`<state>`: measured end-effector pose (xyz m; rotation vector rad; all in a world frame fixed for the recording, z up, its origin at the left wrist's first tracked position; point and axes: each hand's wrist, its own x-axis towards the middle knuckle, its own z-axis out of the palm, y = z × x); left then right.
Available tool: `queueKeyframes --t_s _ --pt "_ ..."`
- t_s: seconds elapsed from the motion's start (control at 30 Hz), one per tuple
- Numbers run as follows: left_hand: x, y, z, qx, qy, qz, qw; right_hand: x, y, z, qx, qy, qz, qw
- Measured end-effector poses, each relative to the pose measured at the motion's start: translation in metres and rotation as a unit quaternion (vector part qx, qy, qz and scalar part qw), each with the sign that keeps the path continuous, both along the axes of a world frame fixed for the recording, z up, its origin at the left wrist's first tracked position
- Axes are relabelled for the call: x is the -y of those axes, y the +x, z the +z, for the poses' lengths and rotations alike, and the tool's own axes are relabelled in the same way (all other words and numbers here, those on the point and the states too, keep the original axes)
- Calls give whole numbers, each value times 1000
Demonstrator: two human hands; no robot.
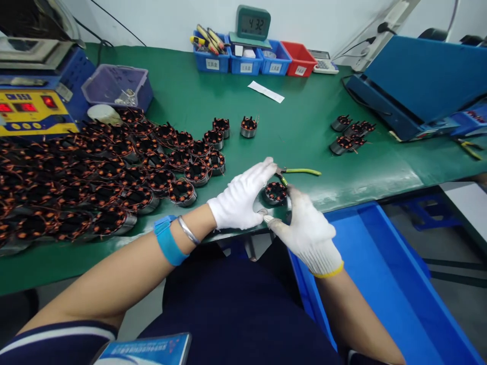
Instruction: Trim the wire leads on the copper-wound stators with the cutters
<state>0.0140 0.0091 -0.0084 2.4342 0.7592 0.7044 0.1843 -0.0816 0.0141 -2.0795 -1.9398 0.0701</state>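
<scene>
A motor stator (275,193) with copper windings and a black inner frame stands upright on the green bench, between my two hands. My left hand (245,196), in a white glove, is at its left, fingers stretched forward and thumb apart; a gap shows between palm and stator. My right hand (306,225), in a white glove with a yellow cuff edge, curves along the stator's right side, its fingertips close to or touching it. The thumbs nearly meet in front. Just behind the stator lie cutting pliers (302,171) with yellow-green handles, one handle partly behind my right fingertips.
Many stators (114,170) crowd the left; one stator (248,126) stands apart behind. Several stators (353,133) sit right, near a blue machine (422,86). Blue bins (211,62) and a red bin (299,60) line the back. A blue tray (365,263) is below the bench edge.
</scene>
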Motion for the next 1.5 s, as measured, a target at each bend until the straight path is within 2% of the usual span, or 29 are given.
queueKeyframes --t_s 0.07,0.13,0.2,0.37,0.5,0.63,0.77,0.83,1.07,1.23,1.4,1.5 --pt "-3 1 0 -20 -32 -20 999 -3 2 -8 -40 -13 -6 999" --pt "-2 -1 3 -47 -55 -5 997 -6 4 -11 -77 -19 -13 997" --pt "0 -4 9 -71 -55 20 996 -8 6 -9 -111 -38 -8 993" --pt "7 -11 20 -89 -66 50 993 -8 10 2 -196 -139 12 971" --pt "8 -12 22 -98 -78 75 989 -6 11 4 -169 -145 16 975" --pt "11 -11 22 -94 -78 106 987 -6 10 -3 -122 -102 56 986" --pt "14 -9 18 8 -54 39 998 -6 12 -8 -117 -74 104 985" --pt "15 -7 18 5 -73 9 997 -6 15 -6 -134 -87 110 981" --pt "19 1 20 -70 -70 13 995 -3 20 6 -190 -136 127 964" --pt "24 4 11 -24 -40 2 999 1 24 15 -177 -139 103 969" --pt "25 5 0 3 -7 3 1000 -1 40 28 -196 -191 78 959" --pt "23 5 -3 11 7 -9 1000 -10 48 35 -231 -144 82 959"
